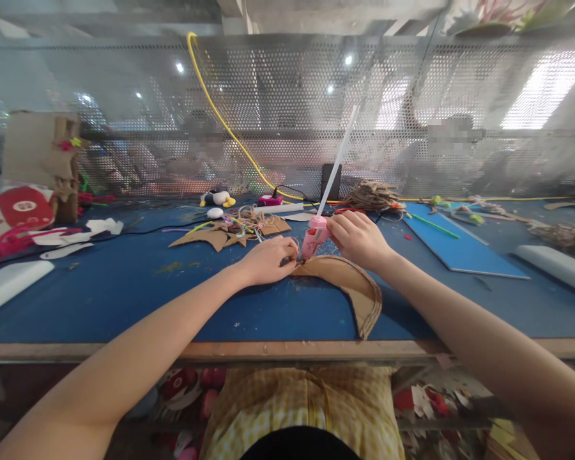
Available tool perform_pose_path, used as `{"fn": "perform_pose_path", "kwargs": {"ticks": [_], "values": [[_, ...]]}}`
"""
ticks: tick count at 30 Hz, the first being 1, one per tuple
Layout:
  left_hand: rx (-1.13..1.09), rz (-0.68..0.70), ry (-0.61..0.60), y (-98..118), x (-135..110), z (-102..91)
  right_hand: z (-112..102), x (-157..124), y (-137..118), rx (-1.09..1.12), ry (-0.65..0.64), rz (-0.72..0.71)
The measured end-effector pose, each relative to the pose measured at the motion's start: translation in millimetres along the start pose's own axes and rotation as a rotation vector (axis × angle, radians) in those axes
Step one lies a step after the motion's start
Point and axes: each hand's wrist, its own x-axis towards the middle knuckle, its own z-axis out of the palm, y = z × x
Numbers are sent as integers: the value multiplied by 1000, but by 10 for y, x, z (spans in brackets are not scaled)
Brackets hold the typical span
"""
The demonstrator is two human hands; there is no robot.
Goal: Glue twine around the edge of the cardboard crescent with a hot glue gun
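Note:
A pink hot glue gun (315,236) is gripped in my right hand (357,235), with a long white glue stick (338,160) rising from its back end. Its nozzle points down at the left tip of a crescent-shaped cardboard piece (359,284), which lies on the blue table and has layered edges. My left hand (271,259) is closed at that same tip, fingers pinched together. Thin twine seems to show at the fingertips, but what they pinch is mostly hidden. Just behind the left hand lie cardboard stars (220,237) with loose twine.
A twine bundle (371,195) lies at the back, near a black phone-like object (331,181). To the right is a blue board (460,246) with a green stick. White foam blocks (556,265) flank both sides. A yellow hose (230,128) hangs along the perforated metal screen.

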Motion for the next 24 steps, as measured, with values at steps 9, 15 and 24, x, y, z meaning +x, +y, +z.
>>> {"fn": "perform_pose_path", "kwargs": {"ticks": [9, 15, 24], "values": [[6, 6, -27, 23, 0, -30, -46, -6, -21, 25, 138, 10], [18, 9, -68, 34, -21, -80, 59, 1, 44, 47, 64, 473], [-7, 45, -118, 44, -20, -79, 251, -115, 208, 309, -369, 821]]}}
